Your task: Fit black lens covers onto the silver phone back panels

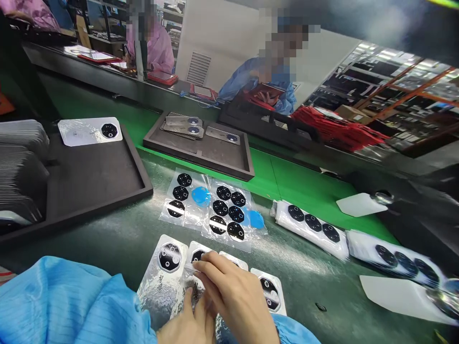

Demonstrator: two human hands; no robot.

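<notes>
Several silver phone back covers (157, 285), each with a black camera lens panel at its top, lie in a row on the bench in front of me. My right hand (234, 296) is over the second and third covers. Its thumb and index finger pinch what looks like a bit of clear film (189, 268), beside the second cover's lens panel (198, 255). My left hand (190, 321) rests lower on the second cover, fingers stretched out and holding nothing. The hands hide much of the middle covers. The rightmost cover (280, 289) is partly visible beyond my right hand.
Clear sheets with black lens panels (220, 208) lie behind the covers. Stacked lens strips (311, 228) and two white-bladed tools (405, 296) are at right. A dark tray (138, 177) with many covers stands left; another tray (229, 167) is behind. A person (258, 71) sits opposite.
</notes>
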